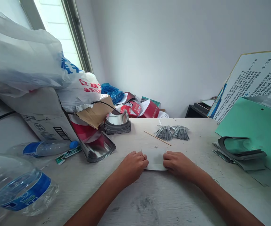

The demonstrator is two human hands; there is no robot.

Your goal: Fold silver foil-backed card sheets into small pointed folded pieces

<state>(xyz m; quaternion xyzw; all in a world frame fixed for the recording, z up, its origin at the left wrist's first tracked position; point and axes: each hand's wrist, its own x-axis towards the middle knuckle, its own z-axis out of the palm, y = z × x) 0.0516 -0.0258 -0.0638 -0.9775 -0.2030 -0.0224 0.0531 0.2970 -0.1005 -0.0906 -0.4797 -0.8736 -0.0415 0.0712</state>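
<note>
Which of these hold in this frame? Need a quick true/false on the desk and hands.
1. The left hand and right hand both touch the white card. True.
2. The left hand holds a thin wooden stick. False: the stick lies on the desk beyond the hands.
3. Two fanned bundles of grey metal strips lie side by side beyond the hands. True.
4. The blue-capped water bottle stands upright. False: it lies on its side.
5. A stack of curved dark-edged sheets lies on the green board. True.
</note>
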